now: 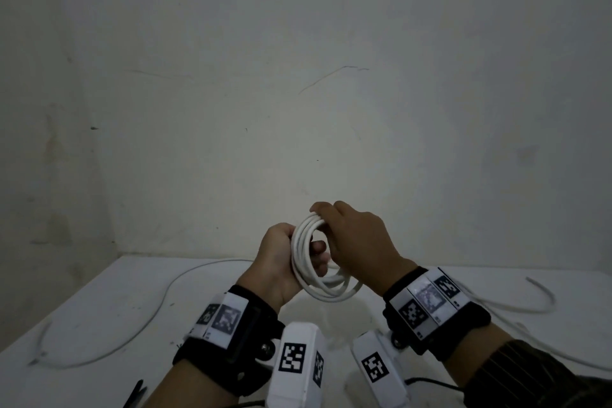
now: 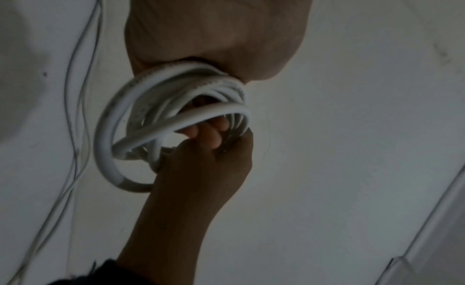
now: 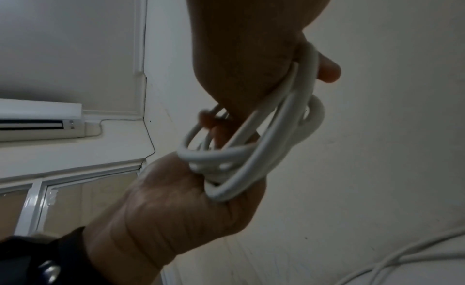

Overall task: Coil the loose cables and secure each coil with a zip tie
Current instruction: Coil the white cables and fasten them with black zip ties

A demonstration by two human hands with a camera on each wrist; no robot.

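head view: left of the coil (image 1: pixel 318 258), a thin loose cable (image 1: pixel 139 315) lies on the table (image 1: pixel 99 301). the left hand (image 1: pixel 281 262) curls round the coil's left side, above the table; the right hand (image 1: pixel 357 242) curls over its top-right, fingers through the loops. right of the coil, another loose cable (image 1: pixel 536 301) lies. coiling looks nearly finished, unsecured. next calls for one hand keeping the loops bunched while the other finds a zip tie; none is visible.
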